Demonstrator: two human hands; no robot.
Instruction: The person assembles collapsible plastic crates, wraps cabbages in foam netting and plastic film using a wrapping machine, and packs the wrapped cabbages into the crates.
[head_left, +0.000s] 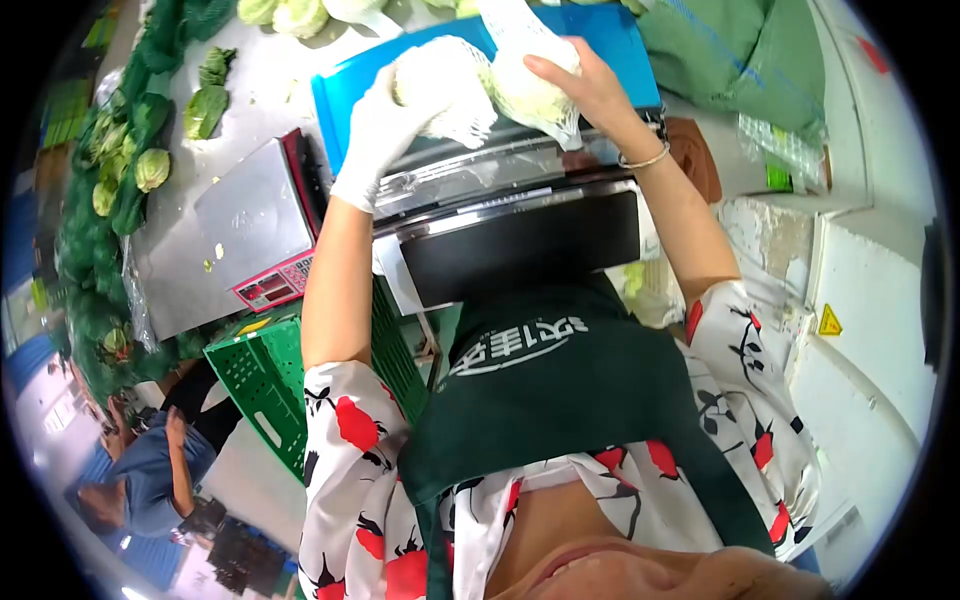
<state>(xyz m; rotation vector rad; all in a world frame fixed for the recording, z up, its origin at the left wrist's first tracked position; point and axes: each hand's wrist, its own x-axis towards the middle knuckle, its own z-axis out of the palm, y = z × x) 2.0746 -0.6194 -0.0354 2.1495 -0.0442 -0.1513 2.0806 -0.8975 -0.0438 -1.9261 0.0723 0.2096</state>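
My left hand [382, 125], in a white glove, is closed around the side of a pale round cabbage [445, 85] in white netting; the bright light washes out its detail. My bare right hand [592, 85], with a bracelet at the wrist, grips a second netted cabbage [530, 85], thumb on top. The netting on this one stretches upward past the frame's top edge. Both cabbages touch each other over a blue tray [610, 35], just beyond a metal-edged machine with a black front panel [520, 245].
A scale [255, 215] with a red keypad stands left. Loose leaves [205, 112] and more cabbages [297, 15] lie on the metal table. Green net sacks [90, 240] line its far left edge. A green crate [260, 370] sits below; another person [160, 470] is at lower left.
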